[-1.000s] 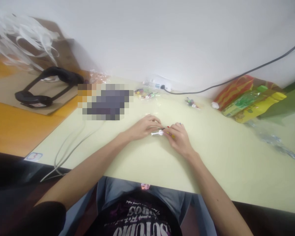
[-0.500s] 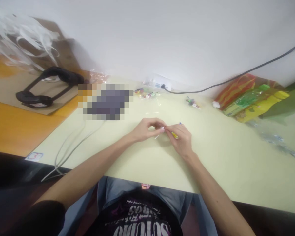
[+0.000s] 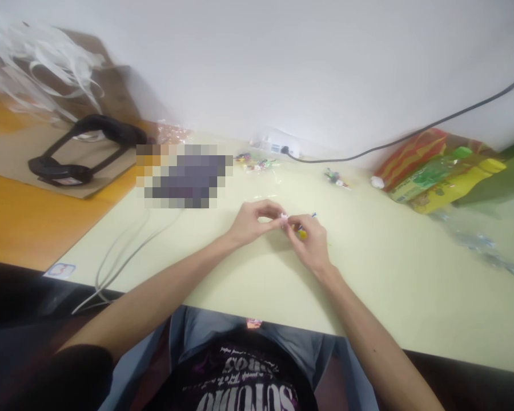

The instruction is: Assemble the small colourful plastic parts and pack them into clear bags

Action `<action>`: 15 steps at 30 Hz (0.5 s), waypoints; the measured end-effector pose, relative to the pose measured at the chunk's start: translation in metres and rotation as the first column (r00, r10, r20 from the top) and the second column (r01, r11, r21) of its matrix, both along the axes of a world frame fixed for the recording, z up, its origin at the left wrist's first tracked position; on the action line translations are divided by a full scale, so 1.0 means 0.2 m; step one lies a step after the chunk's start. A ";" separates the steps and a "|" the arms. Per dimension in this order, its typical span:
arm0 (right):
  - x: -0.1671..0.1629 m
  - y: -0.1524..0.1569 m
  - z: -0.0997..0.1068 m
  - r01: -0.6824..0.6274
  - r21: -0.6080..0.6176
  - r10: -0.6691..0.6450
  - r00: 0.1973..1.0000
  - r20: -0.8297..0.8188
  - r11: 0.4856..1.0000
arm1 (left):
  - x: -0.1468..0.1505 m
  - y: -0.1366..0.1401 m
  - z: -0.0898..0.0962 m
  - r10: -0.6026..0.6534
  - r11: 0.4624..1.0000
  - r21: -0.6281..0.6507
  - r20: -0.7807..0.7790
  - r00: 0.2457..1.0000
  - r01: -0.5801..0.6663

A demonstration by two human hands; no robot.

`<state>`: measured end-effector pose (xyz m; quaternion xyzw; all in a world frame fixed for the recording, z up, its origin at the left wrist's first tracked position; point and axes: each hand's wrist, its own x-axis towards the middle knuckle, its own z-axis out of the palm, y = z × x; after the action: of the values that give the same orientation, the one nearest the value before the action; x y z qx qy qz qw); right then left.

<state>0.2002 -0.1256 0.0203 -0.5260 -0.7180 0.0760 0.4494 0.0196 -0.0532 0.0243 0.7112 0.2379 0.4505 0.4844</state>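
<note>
My left hand [image 3: 257, 221] is closed, thumb and fingers pinching a small white piece [image 3: 284, 217] whose kind is too small to make out. Its fingertips meet those of my right hand [image 3: 310, 237], which also closes at the white piece. Beneath the right fingers a small yellow piece [image 3: 302, 232] shows in part. A little blue bit [image 3: 314, 215] sticks out just beyond the right knuckles. Both hands are over the pale yellow-green table [image 3: 248, 279].
Small colourful pieces [image 3: 259, 164] lie at the back, with another cluster [image 3: 337, 178] farther right. Drink bottles [image 3: 432, 177] lie at the right beside clear plastic [image 3: 488, 248]. A black cable [image 3: 351, 158] runs along the wall. A black frame-like device [image 3: 85, 151] rests on the left.
The white piece has turned; its thin end no longer points down toward the table. My right hand has shifted slightly left, with its fingers more curled. My left hand has moved slightly.
</note>
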 end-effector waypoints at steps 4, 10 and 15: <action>0.01 0.00 0.00 0.001 0.017 -0.002 0.996 0.085 1.000 | 0.00 -0.01 0.01 0.016 0.997 0.077 -0.055 0.998 -0.012; 0.01 0.01 -0.02 0.022 0.085 -0.035 0.989 0.147 0.996 | 0.00 -0.01 0.01 0.026 0.995 0.096 -0.069 0.997 -0.019; 0.00 0.01 -0.02 0.080 0.112 -0.098 0.982 0.163 0.990 | -0.01 -0.01 0.01 0.027 0.998 0.058 -0.075 0.997 -0.022</action>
<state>0.2005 -0.1233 0.0157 -0.5377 -0.7321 -0.0267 0.4174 0.0184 -0.0543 0.0262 0.7383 0.2519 0.4356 0.4491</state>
